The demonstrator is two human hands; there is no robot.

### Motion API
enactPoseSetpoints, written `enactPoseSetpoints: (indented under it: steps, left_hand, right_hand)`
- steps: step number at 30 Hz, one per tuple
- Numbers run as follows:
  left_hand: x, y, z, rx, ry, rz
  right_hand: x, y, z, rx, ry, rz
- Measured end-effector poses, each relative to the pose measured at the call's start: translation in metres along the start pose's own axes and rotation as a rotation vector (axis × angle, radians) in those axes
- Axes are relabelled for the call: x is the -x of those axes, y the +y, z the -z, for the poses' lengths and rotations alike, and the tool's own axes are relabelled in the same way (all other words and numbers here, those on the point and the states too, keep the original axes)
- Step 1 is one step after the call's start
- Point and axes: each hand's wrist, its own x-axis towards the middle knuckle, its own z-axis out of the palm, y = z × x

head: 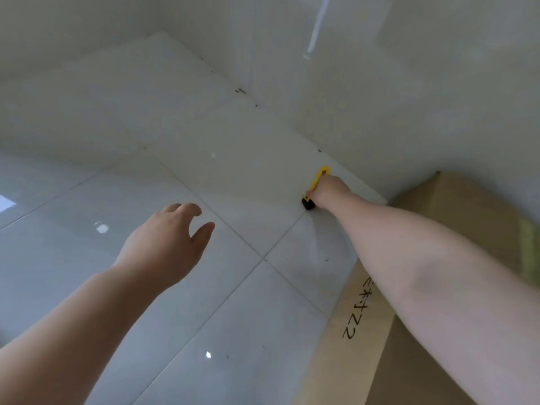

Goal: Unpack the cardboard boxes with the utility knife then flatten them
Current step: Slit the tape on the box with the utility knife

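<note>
Fingers of the right hand (327, 191) wrap the yellow utility knife (317, 184) low on the white floor (146, 287) by the wall.

Its yellow end sticks out beyond those fingers, its black end below them, seemingly touching the floor. Left hand (166, 244) hovers with fingers loosely spread, holding nothing. Behind the right forearm lies the cardboard box (359, 340), marked in black.
</note>
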Motion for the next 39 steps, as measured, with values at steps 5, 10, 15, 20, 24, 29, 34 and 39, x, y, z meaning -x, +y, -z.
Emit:
enactPoseSetpoints:
  steps: [5, 10, 15, 20, 24, 29, 34, 39]
  left_hand:
    - [-0.006, 0.000, -0.007, 0.006, -0.020, 0.018]
    - [-0.006, -0.008, -0.004, 0.006, -0.007, 0.040]
    - [0.006, -0.019, 0.011, 0.027, 0.005, 0.055]
    - [0.022, -0.037, 0.038, 0.077, 0.040, 0.092]
    - [0.039, -0.054, 0.080, 0.588, 0.158, 0.295]
    - [0.084, -0.083, 0.138, 1.242, 0.344, 0.448]
    - [0.144, -0.107, 0.173, 1.398, 0.327, 0.270]
    - [0.181, -0.130, 0.183, 1.380, 0.366, 0.197]
  right_hand:
    - [-0.015, 0.002, -0.025, -0.160, 0.047, -0.104]
    - [-0.019, -0.008, -0.027, -0.219, 0.060, -0.193]
    - [0.000, -0.031, -0.022, -0.462, 0.008, -0.209]
    - [0.050, -0.099, 0.011, -1.032, -0.232, 0.101]
    - [0.131, -0.167, 0.046, -1.307, -0.487, 0.397]
    - [0.263, -0.221, 0.052, -1.380, -0.651, 0.769]
    - [0.352, -0.248, 0.030, -1.326, -0.724, 0.970]
    - [0.388, -0.263, 0.021, -1.308, -0.667, 0.972]
